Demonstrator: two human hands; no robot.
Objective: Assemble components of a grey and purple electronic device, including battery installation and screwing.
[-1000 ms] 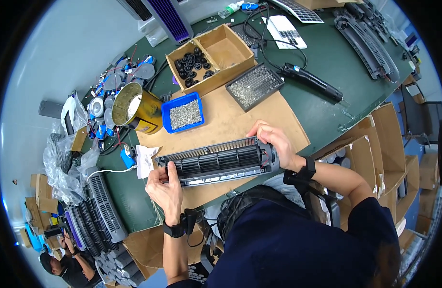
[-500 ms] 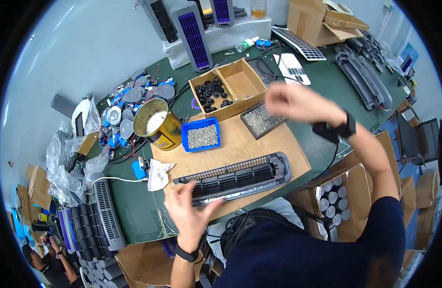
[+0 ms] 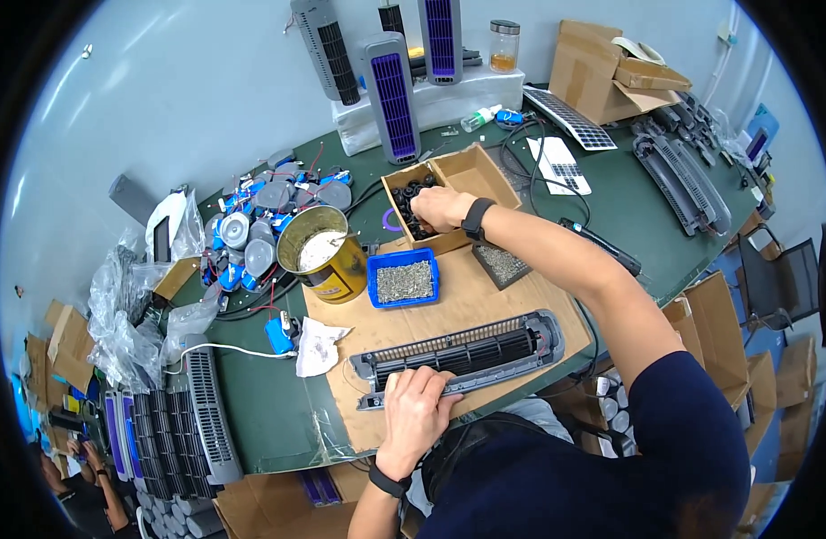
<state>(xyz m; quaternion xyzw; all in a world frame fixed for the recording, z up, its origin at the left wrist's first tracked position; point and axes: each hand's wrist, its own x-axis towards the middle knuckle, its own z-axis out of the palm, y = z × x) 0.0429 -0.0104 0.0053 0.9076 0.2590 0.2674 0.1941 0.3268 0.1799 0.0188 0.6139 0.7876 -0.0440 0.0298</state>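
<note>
My left hand is closed over the near edge of a grey tower-fan housing, toward its left end. The housing lies on a cardboard sheet, open side up, with a black ribbed fan roller inside. My right hand reaches into the left compartment of a cardboard box, fingers curled down among small black round parts. Its fingertips are hidden, so what they hold cannot be made out. Nearer me are a blue tray of small screws and a dark tray of similar metal bits.
A yellow tin stands left of the blue tray, beside a heap of blue-and-grey motors. A dark handheld tool lies beyond my right forearm. Upright purple-grilled fans stand at the back. Fan parts are stacked at left.
My right hand has moved left and down into the box of black parts. My left hand, spread above the housing before, has come down and closed on its near edge. The whole view has shifted.
</note>
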